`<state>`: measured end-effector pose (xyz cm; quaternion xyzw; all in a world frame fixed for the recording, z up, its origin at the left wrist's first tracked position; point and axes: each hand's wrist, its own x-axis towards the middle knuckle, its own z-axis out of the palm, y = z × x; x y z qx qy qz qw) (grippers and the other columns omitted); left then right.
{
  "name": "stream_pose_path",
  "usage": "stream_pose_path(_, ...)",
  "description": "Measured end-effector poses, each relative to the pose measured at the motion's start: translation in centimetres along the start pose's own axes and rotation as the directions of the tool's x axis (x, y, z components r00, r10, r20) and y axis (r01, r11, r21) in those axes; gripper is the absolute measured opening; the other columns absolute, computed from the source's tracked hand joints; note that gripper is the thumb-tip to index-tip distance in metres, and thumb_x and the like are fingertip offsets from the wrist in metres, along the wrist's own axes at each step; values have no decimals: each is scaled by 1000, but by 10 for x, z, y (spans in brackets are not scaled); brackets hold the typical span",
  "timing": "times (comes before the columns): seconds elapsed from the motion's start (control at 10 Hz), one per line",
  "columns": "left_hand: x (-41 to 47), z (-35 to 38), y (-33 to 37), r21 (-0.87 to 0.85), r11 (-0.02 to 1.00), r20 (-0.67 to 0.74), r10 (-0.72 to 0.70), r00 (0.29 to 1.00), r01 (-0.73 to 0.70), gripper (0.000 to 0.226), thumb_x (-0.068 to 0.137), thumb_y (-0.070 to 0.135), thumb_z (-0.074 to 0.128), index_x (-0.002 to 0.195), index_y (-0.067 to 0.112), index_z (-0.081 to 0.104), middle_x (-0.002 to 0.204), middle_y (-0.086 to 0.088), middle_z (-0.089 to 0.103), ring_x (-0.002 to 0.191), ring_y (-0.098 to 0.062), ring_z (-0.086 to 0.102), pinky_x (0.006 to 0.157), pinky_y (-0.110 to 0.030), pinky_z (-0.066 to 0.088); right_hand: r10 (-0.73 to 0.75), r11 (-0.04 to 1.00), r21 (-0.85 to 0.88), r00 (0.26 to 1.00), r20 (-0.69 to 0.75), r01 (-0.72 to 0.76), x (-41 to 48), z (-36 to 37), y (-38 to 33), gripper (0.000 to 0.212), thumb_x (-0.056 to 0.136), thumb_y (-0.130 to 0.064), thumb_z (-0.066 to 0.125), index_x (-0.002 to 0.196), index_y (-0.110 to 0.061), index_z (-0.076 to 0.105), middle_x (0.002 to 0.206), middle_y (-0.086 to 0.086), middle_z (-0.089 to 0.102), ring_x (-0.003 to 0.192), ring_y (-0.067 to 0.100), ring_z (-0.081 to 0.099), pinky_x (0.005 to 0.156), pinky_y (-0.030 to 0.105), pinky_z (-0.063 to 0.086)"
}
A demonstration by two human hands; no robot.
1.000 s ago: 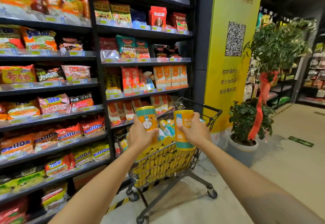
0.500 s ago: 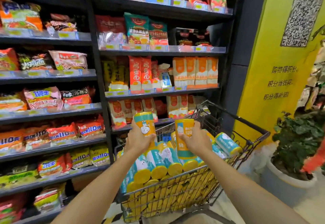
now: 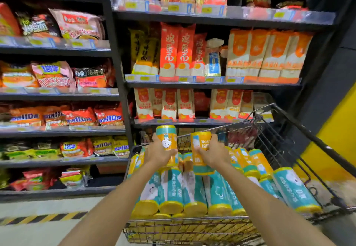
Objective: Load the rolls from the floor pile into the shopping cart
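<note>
My left hand grips an orange-and-teal roll held upright over the wire shopping cart. My right hand grips a second roll of the same kind, also upright, just to the right of the first. Both rolls hang above the cart's far half. Below them several teal rolls with yellow ends lie side by side, filling the basket nearly to the rim. The floor pile is out of view.
Black shelving packed with noodle and snack packets stands right behind and left of the cart. A yellow pillar is at the right. Black-and-yellow hazard tape runs along the floor at the shelf's base.
I have come much closer to the cart, which now fills the lower view. Both hands still hold their rolls and have moved out over the basket.
</note>
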<state>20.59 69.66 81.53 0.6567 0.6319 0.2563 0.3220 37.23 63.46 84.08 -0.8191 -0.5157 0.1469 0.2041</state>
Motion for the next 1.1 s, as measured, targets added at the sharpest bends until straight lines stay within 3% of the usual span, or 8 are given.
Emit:
stream_pose_path(0.1, 43, 25, -14, 62, 995, 58, -81, 995, 78, 100, 78, 40, 75, 149, 5, 13, 131, -16, 55, 120, -35, 52, 92, -38, 43, 43, 998, -50, 995, 91, -39, 47, 36, 5, 58, 91, -50, 55, 127, -7, 37, 118, 15, 60, 109, 34, 58, 79, 38, 45)
stream_pose_path(0.3, 95, 65, -21, 222, 968, 194, -158, 968, 113, 76, 75, 49, 73, 132, 9, 42, 129, -12, 58, 121, -31, 52, 93, -35, 43, 165, 978, -154, 971, 174, -139, 112, 67, 11, 47, 91, -54, 52, 113, -13, 52, 119, 10, 62, 113, 30, 58, 83, 34, 46)
stream_pose_path(0.5, 109, 96, -16, 316, 936, 315, -256, 914, 153, 79, 78, 52, 70, 135, 7, 40, 139, -10, 50, 126, -29, 48, 95, -33, 41, 232, 942, -276, 964, 133, -189, 115, 94, 9, 51, 93, -48, 53, 128, -11, 45, 127, 10, 58, 120, 31, 55, 90, 37, 47)
stream_pose_path(0.7, 96, 107, -16, 365, 911, 258, -296, 920, 190, 92, 78, 51, 71, 143, 4, 26, 137, -11, 51, 123, -30, 51, 92, -36, 44, 250, 913, -359, 960, 123, -192, 114, 98, 7, 42, 96, -44, 50, 124, -11, 52, 126, 8, 60, 118, 28, 57, 88, 37, 49)
stream_pose_path(0.8, 95, 104, -14, 375, 912, 265, -276, 924, 165, 89, 77, 53, 71, 141, 5, 31, 136, -11, 52, 123, -29, 51, 91, -34, 44, 240, 913, -368, 962, 133, -177, 112, 96, 8, 39, 98, -41, 49, 124, -13, 53, 126, 7, 59, 118, 27, 56, 88, 36, 49)
stream_pose_path(0.9, 90, 101, -11, 386, 917, 316, -234, 919, 100, 69, 78, 51, 71, 127, 10, 46, 129, -8, 55, 116, -26, 54, 87, -32, 45, 223, 928, -341, 958, 183, -150, 111, 88, 16, 37, 97, -40, 50, 125, -15, 53, 127, 6, 57, 118, 26, 55, 88, 34, 48)
stream_pose_path(1.0, 84, 93, -7, 397, 915, 324, -212, 922, 71, 62, 78, 49, 71, 123, 12, 50, 126, -7, 57, 114, -25, 55, 86, -32, 46, 188, 939, -324, 960, 205, -114, 106, 79, 19, 39, 96, -41, 51, 125, -15, 52, 127, 7, 56, 118, 26, 55, 88, 35, 48)
stream_pose_path(1.1, 73, 79, 7, 411, 910, 234, -171, 957, 62, 57, 76, 47, 72, 118, 15, 52, 120, -5, 60, 109, -23, 57, 84, -31, 50, 96, 960, -280, 963, 250, -22, 94, 57, 22, 45, 96, -43, 50, 129, -12, 47, 129, 9, 55, 118, 28, 53, 87, 36, 47)
